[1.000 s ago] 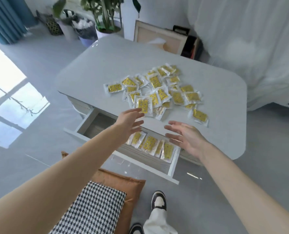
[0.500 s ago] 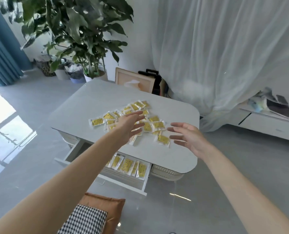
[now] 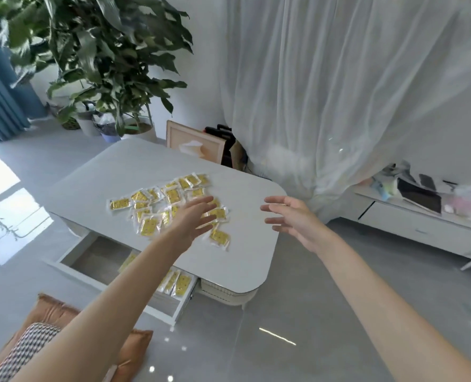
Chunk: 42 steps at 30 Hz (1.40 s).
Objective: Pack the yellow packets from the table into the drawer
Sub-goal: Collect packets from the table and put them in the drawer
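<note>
Reaching for packets (image 3: 171, 201) mid-frame: left hand (image 3: 193, 220) and right hand (image 3: 292, 219) spread, empty; next grab some, drop in drawer (image 3: 96, 256).

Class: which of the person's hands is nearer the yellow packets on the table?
Left. The left hand is over the yellow packets, covering some; the right hand hangs apart to their right, by the table edge.

bright daylight, floor glare, motion blur

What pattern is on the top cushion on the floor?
The top cushion has a black-and-white houndstooth check, seen in the head view, bottom left.
</note>
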Motion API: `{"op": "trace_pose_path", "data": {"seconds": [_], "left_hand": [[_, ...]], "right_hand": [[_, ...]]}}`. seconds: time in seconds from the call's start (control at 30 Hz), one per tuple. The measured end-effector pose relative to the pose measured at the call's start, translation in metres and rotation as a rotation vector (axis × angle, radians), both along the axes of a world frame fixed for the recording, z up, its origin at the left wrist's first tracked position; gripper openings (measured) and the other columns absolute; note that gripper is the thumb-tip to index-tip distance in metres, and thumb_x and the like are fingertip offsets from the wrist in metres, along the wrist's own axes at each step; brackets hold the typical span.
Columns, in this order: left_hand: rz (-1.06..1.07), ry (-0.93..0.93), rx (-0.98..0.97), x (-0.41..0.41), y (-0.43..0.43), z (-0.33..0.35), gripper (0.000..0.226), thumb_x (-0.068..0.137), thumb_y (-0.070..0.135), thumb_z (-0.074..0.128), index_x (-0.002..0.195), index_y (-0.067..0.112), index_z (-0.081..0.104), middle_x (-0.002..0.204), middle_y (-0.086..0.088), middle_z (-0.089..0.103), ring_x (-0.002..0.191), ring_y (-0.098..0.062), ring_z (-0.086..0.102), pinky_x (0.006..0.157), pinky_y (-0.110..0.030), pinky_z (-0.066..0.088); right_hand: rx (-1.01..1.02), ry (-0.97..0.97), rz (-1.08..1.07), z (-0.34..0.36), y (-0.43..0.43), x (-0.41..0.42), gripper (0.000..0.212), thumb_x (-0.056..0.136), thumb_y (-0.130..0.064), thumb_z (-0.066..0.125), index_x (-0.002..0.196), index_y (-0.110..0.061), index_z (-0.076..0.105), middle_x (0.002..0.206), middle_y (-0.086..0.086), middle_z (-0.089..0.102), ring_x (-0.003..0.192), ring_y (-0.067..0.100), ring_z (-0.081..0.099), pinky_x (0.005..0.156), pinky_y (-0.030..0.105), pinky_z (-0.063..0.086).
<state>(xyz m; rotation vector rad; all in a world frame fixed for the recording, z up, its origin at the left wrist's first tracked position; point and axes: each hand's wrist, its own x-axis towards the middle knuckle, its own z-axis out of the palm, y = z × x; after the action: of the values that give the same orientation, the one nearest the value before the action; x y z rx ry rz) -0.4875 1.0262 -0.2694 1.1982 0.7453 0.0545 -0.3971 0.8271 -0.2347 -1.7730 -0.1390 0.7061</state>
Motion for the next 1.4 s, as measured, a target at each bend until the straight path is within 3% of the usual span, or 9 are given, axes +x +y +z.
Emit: {"op": "trace_pose_path", "data": {"seconds": [0.3, 0.53, 0.8, 1.17, 1.3, 1.4], "left_hand": [[0.079, 0.018, 0.029, 0.069, -0.044, 0.002, 0.031, 0.097, 0.010, 0.045, 0.126, 0.015, 0.056, 0.119, -0.001, 0.062, 0.106, -0.022, 0.060, 0.099, -0.037, 0.047], [0.161, 0.030, 0.043, 0.139, 0.004, -0.017, 0.030, 0.096, 0.010, 0.046, 0.123, 0.019, 0.057, 0.120, 0.001, 0.063, 0.110, -0.022, 0.061, 0.094, -0.034, 0.048], [0.282, 0.093, -0.001, 0.217, 0.060, -0.044, 0.033, 0.096, 0.008, 0.044, 0.125, 0.019, 0.056, 0.118, 0.002, 0.063, 0.104, -0.021, 0.062, 0.091, -0.033, 0.049], [0.586, 0.241, -0.068, 0.253, 0.082, -0.102, 0.030, 0.097, 0.010, 0.045, 0.123, 0.018, 0.058, 0.113, 0.000, 0.065, 0.097, -0.020, 0.061, 0.089, -0.032, 0.047], [0.709, 0.299, -0.083, 0.271, 0.076, -0.120, 0.031, 0.097, 0.011, 0.045, 0.125, 0.018, 0.056, 0.113, 0.001, 0.064, 0.105, -0.022, 0.061, 0.094, -0.034, 0.046], [0.841, 0.348, -0.115, 0.288, 0.063, -0.133, 0.032, 0.098, 0.013, 0.046, 0.128, 0.018, 0.055, 0.117, 0.000, 0.063, 0.110, -0.023, 0.060, 0.098, -0.036, 0.045]], "right_hand": [[-0.023, 0.007, 0.082, -0.002, -0.027, 0.084, 0.015, 0.096, -0.015, 0.052, 0.103, -0.024, 0.062, 0.111, -0.003, 0.069, 0.082, 0.014, 0.064, 0.083, 0.030, 0.050], [-0.133, -0.045, 0.236, -0.022, 0.015, 0.169, 0.020, 0.096, -0.016, 0.051, 0.113, -0.019, 0.061, 0.112, -0.003, 0.066, 0.088, 0.016, 0.063, 0.087, 0.031, 0.051], [-0.170, -0.017, 0.369, -0.035, 0.081, 0.269, 0.017, 0.097, -0.016, 0.050, 0.110, -0.021, 0.060, 0.110, -0.004, 0.066, 0.088, 0.014, 0.063, 0.084, 0.027, 0.051], [-0.313, 0.021, 0.678, -0.103, 0.171, 0.352, 0.020, 0.098, -0.014, 0.048, 0.115, -0.015, 0.059, 0.111, 0.000, 0.064, 0.088, 0.015, 0.059, 0.080, 0.026, 0.051], [-0.372, 0.024, 0.833, -0.136, 0.200, 0.383, 0.018, 0.097, -0.013, 0.048, 0.110, -0.018, 0.058, 0.115, 0.004, 0.063, 0.087, 0.016, 0.057, 0.089, 0.035, 0.051], [-0.399, 0.030, 0.950, -0.158, 0.217, 0.409, 0.018, 0.096, -0.012, 0.048, 0.109, -0.018, 0.059, 0.115, 0.005, 0.063, 0.086, 0.016, 0.057, 0.085, 0.034, 0.051]]}}
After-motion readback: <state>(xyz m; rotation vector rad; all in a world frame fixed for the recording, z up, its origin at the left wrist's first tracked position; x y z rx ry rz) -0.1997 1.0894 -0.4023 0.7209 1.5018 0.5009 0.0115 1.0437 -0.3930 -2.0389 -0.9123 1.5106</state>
